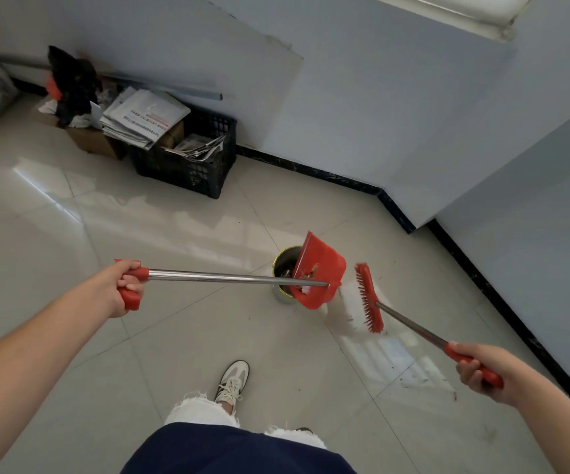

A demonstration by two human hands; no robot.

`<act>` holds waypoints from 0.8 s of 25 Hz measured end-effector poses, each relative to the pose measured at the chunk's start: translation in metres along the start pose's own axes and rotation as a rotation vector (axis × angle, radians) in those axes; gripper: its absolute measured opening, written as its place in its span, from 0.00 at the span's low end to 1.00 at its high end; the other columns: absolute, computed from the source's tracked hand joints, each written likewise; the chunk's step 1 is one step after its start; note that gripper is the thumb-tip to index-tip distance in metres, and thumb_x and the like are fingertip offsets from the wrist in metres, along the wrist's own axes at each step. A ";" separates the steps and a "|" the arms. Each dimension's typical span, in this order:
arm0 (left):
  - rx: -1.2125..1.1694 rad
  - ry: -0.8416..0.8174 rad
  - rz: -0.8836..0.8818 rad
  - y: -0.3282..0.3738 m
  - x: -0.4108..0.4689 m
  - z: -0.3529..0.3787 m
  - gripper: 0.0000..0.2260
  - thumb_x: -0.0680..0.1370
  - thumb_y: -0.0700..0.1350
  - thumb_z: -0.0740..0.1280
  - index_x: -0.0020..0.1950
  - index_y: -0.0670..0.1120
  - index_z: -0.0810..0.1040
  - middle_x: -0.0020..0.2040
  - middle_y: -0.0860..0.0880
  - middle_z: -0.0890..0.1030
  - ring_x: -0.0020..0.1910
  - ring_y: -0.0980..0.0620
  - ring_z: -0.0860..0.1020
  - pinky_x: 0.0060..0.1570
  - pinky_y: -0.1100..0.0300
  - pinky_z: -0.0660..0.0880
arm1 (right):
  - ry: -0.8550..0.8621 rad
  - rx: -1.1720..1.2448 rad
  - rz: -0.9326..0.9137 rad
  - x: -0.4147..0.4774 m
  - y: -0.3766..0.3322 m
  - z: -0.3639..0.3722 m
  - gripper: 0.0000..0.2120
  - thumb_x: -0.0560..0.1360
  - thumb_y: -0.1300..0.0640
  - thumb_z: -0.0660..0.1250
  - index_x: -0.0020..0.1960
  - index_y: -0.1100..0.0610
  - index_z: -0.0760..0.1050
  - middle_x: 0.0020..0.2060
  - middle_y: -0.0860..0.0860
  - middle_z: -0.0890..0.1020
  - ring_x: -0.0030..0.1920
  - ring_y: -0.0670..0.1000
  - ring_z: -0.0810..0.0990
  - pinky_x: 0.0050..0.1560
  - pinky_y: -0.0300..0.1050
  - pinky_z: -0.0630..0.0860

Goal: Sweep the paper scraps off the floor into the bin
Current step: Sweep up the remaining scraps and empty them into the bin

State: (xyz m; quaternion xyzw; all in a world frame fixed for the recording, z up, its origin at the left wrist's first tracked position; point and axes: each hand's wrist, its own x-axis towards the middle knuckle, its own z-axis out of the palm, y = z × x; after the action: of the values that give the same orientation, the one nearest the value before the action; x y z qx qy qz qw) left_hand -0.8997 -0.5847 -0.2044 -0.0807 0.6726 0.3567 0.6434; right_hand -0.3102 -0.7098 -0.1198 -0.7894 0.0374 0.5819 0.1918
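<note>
My left hand [124, 285] grips the red handle of a long metal-shafted red dustpan [322, 268]. The pan is tilted over a small round metal bin [281, 265] on the tiled floor, its mouth facing into the bin, with a few paper scraps [305, 288] lying inside the pan. My right hand [481, 366] holds the red grip of a red broom [369, 297], whose bristle head hangs just right of the dustpan, off the floor. Scraps and debris show inside the bin.
A black plastic crate [187, 165] with newspapers stands against the far wall, with a cardboard box [93, 140] and dark clutter left of it. A black skirting [475, 268] lines the wall on the right. My shoe [232, 379] is on the tiles below the bin.
</note>
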 end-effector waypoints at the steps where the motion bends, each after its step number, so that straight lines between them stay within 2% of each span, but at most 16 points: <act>1: -0.015 0.013 -0.022 -0.002 0.005 -0.004 0.13 0.79 0.43 0.60 0.35 0.48 0.64 0.13 0.54 0.60 0.10 0.58 0.58 0.12 0.70 0.56 | 0.000 -0.003 0.002 -0.001 -0.001 0.002 0.07 0.79 0.59 0.62 0.44 0.60 0.67 0.21 0.52 0.68 0.15 0.43 0.64 0.13 0.31 0.61; 7: -0.255 -0.025 -0.296 -0.033 0.035 -0.028 0.09 0.78 0.43 0.61 0.40 0.42 0.66 0.13 0.50 0.61 0.10 0.57 0.59 0.11 0.66 0.57 | -0.008 -0.025 0.011 -0.001 0.001 0.011 0.06 0.79 0.59 0.62 0.46 0.60 0.67 0.21 0.52 0.67 0.15 0.43 0.64 0.13 0.31 0.61; 11: -0.422 -0.027 -0.392 -0.066 0.046 -0.045 0.07 0.78 0.42 0.60 0.41 0.42 0.67 0.15 0.48 0.64 0.10 0.55 0.60 0.11 0.66 0.59 | -0.020 -0.059 0.036 0.002 -0.003 0.016 0.06 0.79 0.59 0.62 0.46 0.61 0.68 0.21 0.52 0.67 0.15 0.44 0.64 0.13 0.32 0.62; 16: -0.447 -0.065 -0.338 -0.078 0.023 -0.047 0.08 0.80 0.43 0.58 0.43 0.40 0.68 0.13 0.50 0.61 0.10 0.57 0.60 0.12 0.68 0.58 | -0.049 -0.069 0.052 0.010 -0.007 0.022 0.06 0.79 0.59 0.62 0.46 0.61 0.68 0.21 0.52 0.68 0.15 0.44 0.64 0.13 0.32 0.62; 20: -0.236 -0.079 -0.014 -0.063 -0.010 -0.010 0.14 0.81 0.42 0.57 0.35 0.47 0.63 0.13 0.54 0.60 0.10 0.58 0.59 0.11 0.70 0.56 | -0.036 -0.078 0.032 0.010 -0.004 0.016 0.07 0.78 0.58 0.64 0.46 0.61 0.69 0.23 0.53 0.68 0.15 0.43 0.64 0.14 0.31 0.62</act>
State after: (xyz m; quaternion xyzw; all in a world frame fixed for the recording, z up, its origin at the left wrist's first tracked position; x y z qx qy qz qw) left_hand -0.8701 -0.6401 -0.2192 -0.1464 0.5995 0.4319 0.6577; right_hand -0.3207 -0.6992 -0.1321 -0.7850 0.0236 0.6001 0.1521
